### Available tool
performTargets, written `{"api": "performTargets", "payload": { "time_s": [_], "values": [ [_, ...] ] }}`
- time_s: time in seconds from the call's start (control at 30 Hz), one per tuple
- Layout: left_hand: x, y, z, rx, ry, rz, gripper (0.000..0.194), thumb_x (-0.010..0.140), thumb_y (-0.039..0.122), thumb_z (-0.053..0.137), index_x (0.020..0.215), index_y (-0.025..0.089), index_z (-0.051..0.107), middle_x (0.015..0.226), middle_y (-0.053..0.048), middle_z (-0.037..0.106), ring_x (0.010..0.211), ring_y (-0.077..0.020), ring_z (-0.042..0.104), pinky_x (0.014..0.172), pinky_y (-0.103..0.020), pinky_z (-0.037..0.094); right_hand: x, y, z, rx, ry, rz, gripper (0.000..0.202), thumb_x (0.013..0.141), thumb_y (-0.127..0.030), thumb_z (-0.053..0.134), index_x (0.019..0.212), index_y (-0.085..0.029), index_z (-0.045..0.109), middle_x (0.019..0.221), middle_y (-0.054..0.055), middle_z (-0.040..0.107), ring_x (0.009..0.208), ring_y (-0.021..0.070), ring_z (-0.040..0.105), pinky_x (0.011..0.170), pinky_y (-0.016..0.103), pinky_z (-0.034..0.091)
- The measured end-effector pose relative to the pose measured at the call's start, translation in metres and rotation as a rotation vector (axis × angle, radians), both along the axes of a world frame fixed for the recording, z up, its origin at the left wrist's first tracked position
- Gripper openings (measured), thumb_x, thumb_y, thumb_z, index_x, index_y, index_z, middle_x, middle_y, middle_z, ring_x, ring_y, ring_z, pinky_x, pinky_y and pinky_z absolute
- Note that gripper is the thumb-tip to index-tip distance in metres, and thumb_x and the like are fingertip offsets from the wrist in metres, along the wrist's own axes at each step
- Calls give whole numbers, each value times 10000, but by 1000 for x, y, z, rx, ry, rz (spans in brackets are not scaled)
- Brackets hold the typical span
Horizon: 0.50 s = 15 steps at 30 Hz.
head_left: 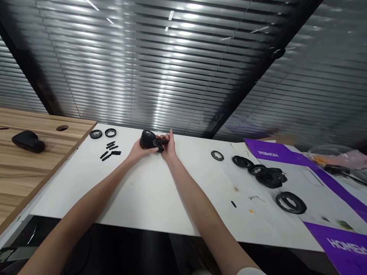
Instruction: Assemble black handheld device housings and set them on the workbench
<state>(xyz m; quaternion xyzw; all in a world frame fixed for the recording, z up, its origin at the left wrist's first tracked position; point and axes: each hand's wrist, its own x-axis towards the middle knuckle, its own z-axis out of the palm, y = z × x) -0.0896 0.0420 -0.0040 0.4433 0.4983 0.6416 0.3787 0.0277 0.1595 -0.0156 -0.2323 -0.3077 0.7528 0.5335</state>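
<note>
- Your left hand [137,150]: gripping black part [148,142], far middle of white table [149,191].
- Your right hand [169,146]: fingers curled on the black part's right end.
- Black strips [116,152]: far left.

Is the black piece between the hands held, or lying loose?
Held: the left hand grips the black piece, the right hand at its right end. I cannot tell if it touches the table.

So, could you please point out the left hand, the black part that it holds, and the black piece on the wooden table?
Left hand [138,150]: head view, on the back of the hand.
Black part [146,141]: head view, on its wide end.
Black piece [27,141]: head view, on its middle.
</note>
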Motion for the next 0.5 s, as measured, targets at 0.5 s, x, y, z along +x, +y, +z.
{"api": "performTargets", "payload": {
  "time_s": [0.5],
  "values": [
    [-2, -2, 2, -19, -94, -72, 471, 582, 433, 963, 864, 169, 694, 848, -43, 711, 799, -197, 648, 767, -331, 514, 12, 0, 5, -53, -50, 149, 414, 846, -545, 756, 668, -244, 535, 699, -2, 680, 646, 175, 673, 681, 330, 599]
  ]
}}
